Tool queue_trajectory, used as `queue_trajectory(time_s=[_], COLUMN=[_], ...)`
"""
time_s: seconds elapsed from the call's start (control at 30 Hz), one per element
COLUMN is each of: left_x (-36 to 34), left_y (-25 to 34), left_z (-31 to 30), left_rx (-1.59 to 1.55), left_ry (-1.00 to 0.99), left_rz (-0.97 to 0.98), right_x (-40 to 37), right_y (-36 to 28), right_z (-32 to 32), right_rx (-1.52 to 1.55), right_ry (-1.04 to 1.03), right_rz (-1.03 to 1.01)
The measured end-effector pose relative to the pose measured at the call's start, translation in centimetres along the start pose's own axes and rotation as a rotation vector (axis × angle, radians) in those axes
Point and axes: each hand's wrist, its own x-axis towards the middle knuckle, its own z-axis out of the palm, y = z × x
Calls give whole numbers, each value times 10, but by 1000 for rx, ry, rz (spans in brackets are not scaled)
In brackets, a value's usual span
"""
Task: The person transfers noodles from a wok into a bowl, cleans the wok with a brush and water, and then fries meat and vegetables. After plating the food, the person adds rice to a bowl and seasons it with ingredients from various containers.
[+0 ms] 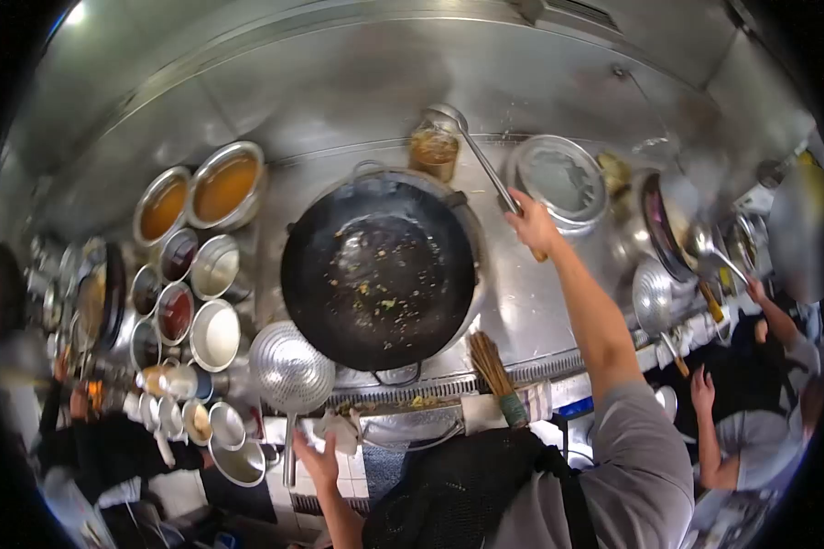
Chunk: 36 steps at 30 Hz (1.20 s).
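My right hand (531, 224) is wrapped round the handle of a long steel ladle (487, 165), whose bowl is up over a glass jar of orange-brown sauce (433, 151) behind the wok. In front of me a large black wok (375, 265) sits on the stove, with a little liquid and scattered food bits in its bottom. My left hand (319, 465) is low at the front edge, fingers apart, between the handle of a perforated strainer (292, 371) and a crumpled whitish cloth (341, 430). The strainer rests beside the wok's lower left rim.
Pots of orange liquid (226, 186) and several seasoning tins (215, 336) stand left. A round metal container (558, 183) is at right. A bamboo brush (496, 375) lies at the front edge. Further right, a co-worker (751, 430) holds a ladle; another person (101, 448) is at left.
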Motion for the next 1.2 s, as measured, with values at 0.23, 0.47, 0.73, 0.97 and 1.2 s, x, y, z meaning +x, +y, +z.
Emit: queue_trajectory(time_s=[0.23,0.47,0.73,0.97,1.2], left_x=[93,127,138,179,219], left_y=[156,311,369,391,360], left_z=[-18,33,123,210,185], left_rx=[-235,-523,-600,-383,271], left_ry=[-106,-292,-520,-606,-674], left_rz=[195,554,517,295,371], right_x=[-145,-128,-212,-269,-241], right_y=[86,122,18,-66,-12], right_z=[-54,-77,-146,-173,-123], right_rx=[-392,166,1487,1450,617], right_ry=[299,210,-67,-246,-166], right_rz=[218,569,753,698,381])
